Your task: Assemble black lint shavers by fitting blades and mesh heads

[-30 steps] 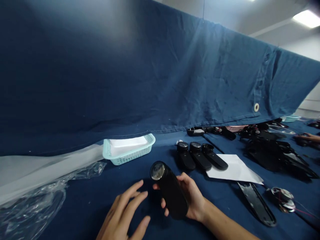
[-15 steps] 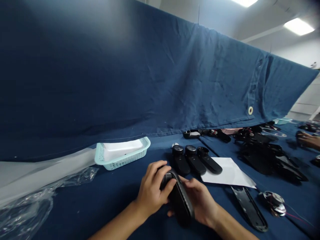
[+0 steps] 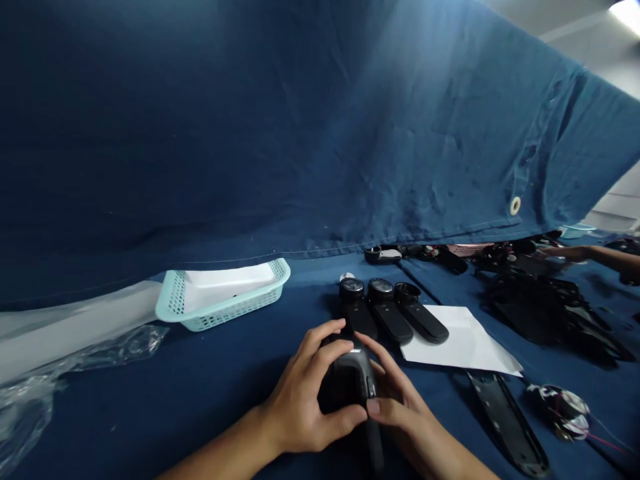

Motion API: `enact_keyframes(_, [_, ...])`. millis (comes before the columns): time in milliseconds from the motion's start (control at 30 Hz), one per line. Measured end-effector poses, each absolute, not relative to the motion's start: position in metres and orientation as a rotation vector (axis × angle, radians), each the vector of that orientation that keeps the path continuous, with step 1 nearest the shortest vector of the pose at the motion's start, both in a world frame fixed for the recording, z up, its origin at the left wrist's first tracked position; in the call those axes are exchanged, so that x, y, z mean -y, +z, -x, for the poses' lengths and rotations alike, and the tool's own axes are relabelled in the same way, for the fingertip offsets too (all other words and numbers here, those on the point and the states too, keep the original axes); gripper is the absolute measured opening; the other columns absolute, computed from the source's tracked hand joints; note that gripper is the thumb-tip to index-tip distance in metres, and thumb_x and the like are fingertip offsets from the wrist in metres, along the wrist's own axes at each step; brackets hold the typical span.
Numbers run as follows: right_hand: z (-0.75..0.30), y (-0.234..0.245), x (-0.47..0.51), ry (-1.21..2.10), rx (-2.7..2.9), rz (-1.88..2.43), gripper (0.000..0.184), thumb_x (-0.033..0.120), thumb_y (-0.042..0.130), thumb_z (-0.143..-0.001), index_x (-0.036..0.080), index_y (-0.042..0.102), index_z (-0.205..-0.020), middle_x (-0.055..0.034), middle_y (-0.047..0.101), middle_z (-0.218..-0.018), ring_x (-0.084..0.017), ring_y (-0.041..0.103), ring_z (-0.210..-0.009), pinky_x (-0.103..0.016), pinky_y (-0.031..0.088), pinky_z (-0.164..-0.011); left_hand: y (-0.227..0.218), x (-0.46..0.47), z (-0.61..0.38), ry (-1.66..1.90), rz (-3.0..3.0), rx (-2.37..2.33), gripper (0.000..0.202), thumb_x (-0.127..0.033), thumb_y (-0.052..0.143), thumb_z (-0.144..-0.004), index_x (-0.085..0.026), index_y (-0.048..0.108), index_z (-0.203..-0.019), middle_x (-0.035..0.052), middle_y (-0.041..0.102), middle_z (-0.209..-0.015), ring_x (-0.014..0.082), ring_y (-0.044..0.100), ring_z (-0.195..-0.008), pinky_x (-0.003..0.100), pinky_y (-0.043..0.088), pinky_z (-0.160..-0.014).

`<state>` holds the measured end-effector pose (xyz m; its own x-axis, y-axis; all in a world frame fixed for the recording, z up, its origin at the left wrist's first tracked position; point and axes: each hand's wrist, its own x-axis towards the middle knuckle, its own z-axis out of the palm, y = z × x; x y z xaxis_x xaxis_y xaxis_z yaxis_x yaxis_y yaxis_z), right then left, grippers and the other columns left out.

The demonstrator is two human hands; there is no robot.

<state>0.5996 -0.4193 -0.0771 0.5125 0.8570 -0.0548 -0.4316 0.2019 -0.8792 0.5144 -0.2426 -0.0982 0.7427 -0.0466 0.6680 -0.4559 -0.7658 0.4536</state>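
Note:
Between my two hands is a black elongated plastic housing (image 3: 354, 380), partly covered by my fingers. My left hand (image 3: 310, 393) wraps its upper left side, with the thumb on the near face. My right hand (image 3: 400, 400) grips the right side, thumb pressed to the edge. Just beyond my hands lie several similar black handheld units: one with a round silver top (image 3: 352, 287), another with a silver top (image 3: 381, 288), and one with a hollow ring end (image 3: 407, 291). An open black shell half (image 3: 510, 423) rests to the right.
A light-blue basket (image 3: 235, 308) holding white paper stands left. A white sheet (image 3: 465, 343) lies partly under the units. Clear plastic wrap (image 3: 115, 360) is at the left. Right are a silver part with wires (image 3: 565, 410), black parts (image 3: 545, 313), and another person's arm (image 3: 595, 255).
My hands have turned the black housing, so a different face shows, and my right thumb now presses its edge. The view has shifted slightly, and the other person's arm reaches further in.

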Motion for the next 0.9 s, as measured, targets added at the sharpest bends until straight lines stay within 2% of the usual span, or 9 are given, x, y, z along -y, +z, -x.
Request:
enact_keyframes(67, [-0.599,-0.077,0.421,0.965,0.509,1.001,0.07,0.023,0.07,-0.068,0.036,0.048,-0.133,-0.0025,0.061,-0.125,-0.026,0.055,-0.113,-0.042,0.034,-0.1,-0.1,0.242,-0.516,0.861,-2.296,0.39,0.077,-0.062,0.065,-0.077,-0.022,0.035,-0.136,0.0178,0.032,-0.144,0.0353,0.035,-0.133,0.054,0.04,-0.105])
enact_keyframes(133, [-0.598,-0.077,0.421,0.967,0.495,1.015,0.07,0.023,0.067,-0.067,0.036,0.048,-0.133,-0.0028,0.061,-0.124,-0.026,0.056,-0.11,-0.043,0.034,-0.099,-0.102,0.242,-0.517,0.865,-2.285,0.391,0.082,-0.067,0.063,-0.074,-0.023,0.034,-0.136,0.0183,0.03,-0.144,0.0355,0.035,-0.133,0.055,0.04,-0.105])
enact_keyframes(267, [-0.596,-0.078,0.421,0.948,0.485,1.07,0.068,0.024,0.064,-0.067,0.036,0.049,-0.133,-0.0023,0.062,-0.122,-0.026,0.057,-0.103,-0.044,0.036,-0.095,-0.104,0.242,-0.519,0.874,-2.29,0.39,0.084,-0.069,0.064,-0.071,-0.024,0.034,-0.135,0.019,0.031,-0.143,0.0353,0.039,-0.131,0.055,0.042,-0.102])
enact_keyframes(533, [-0.592,-0.092,0.429,0.835,0.57,1.224,0.062,0.025,0.057,-0.077,0.038,0.047,-0.137,-0.0007,0.058,-0.132,-0.03,0.047,-0.125,-0.048,0.031,-0.105,-0.1,0.244,-0.518,0.994,-2.332,0.41,0.083,-0.072,0.061,-0.068,-0.021,0.038,-0.13,0.0183,0.044,-0.131,0.0325,0.048,-0.121,0.05,0.048,-0.096])
enact_keyframes(667, [-0.59,-0.087,0.428,0.786,0.615,1.272,0.062,0.027,0.058,-0.076,0.035,0.049,-0.136,-0.0015,0.062,-0.129,-0.031,0.05,-0.123,-0.048,0.034,-0.105,-0.098,0.245,-0.517,1.062,-2.315,0.399,0.08,-0.071,0.062,-0.066,-0.02,0.044,-0.124,0.0149,0.052,-0.119,0.0291,0.055,-0.111,0.045,0.052,-0.091])
enact_keyframes(900, [-0.588,-0.08,0.426,0.743,0.666,1.334,0.062,0.03,0.059,-0.076,0.03,0.051,-0.137,-0.0032,0.056,-0.138,-0.033,0.047,-0.127,-0.05,0.035,-0.106,-0.094,0.246,-0.516,1.135,-2.299,0.422,0.077,-0.071,0.064,-0.063,-0.021,0.049,-0.119,0.0126,0.058,-0.112,0.0275,0.059,-0.102,0.043,0.055,-0.085])
